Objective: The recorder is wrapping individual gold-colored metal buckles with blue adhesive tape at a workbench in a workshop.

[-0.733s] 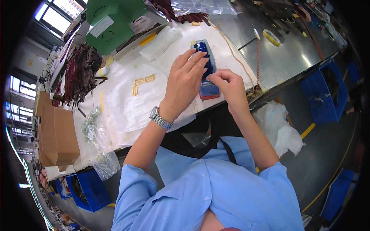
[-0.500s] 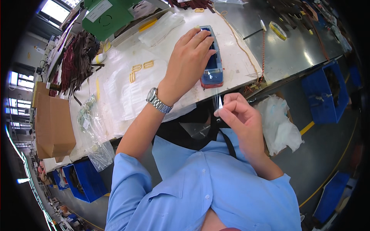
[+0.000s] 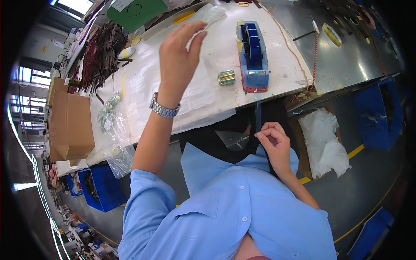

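Well, left hand hovers — right hand pinches tape.

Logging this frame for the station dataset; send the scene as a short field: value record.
right hand: pinching the free end of a clear tape strip, in front of the table edge
tape strip: runs from the dispenser to the fingers
dispenser: blue with red base, on the table near the edge
left hand: raised over the white table covering; grip contents unclear
bundle: small, gold and green, left of the dispenser
cardboard box: at the table's left end
green housing: far side, partly out of frame
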Demonstrator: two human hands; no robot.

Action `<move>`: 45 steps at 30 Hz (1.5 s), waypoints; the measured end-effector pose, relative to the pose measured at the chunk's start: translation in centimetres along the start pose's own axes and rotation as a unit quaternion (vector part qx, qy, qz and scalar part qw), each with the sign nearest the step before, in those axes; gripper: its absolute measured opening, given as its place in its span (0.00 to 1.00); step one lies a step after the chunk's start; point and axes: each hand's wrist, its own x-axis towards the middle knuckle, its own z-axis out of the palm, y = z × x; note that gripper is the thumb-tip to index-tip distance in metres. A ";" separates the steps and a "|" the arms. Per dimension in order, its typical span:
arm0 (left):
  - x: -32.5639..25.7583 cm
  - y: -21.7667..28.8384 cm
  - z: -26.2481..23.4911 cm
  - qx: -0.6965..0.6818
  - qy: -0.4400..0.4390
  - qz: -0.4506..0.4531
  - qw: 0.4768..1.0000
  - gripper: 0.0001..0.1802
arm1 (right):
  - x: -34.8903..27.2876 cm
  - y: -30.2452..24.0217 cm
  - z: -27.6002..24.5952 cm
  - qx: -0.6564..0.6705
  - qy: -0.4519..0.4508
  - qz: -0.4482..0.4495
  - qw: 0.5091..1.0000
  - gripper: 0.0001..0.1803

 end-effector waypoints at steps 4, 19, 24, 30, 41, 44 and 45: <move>-3.8 -6.7 -7.1 0.128 -0.117 -0.108 0.979 0.06 | -0.8 -0.9 -0.8 0.023 -0.022 0.004 0.999 0.05; -8.0 -16.3 -7.1 0.188 -0.266 -0.269 0.907 0.14 | 0.0 -2.9 -0.3 0.157 -0.117 0.135 0.971 0.06; -7.1 -16.0 -10.1 0.033 -0.259 -0.400 0.879 0.10 | -0.3 -2.9 -0.3 0.171 -0.119 0.133 0.969 0.07; -9.1 -2.7 -9.2 -0.482 -0.216 -0.465 0.711 0.11 | -0.8 -2.3 -0.5 0.156 -0.091 0.122 0.976 0.11; -15.2 11.8 -2.4 -0.532 -0.249 -0.489 0.645 0.07 | -1.8 -3.5 0.4 0.176 -0.087 0.132 0.972 0.14; -15.5 11.9 -1.7 -0.528 -0.253 -0.494 0.643 0.08 | -1.8 -3.7 0.4 0.156 -0.087 0.131 0.975 0.15; -15.8 11.9 -1.5 -0.526 -0.254 -0.494 0.643 0.08 | -1.8 -3.7 0.4 0.155 -0.088 0.130 0.975 0.16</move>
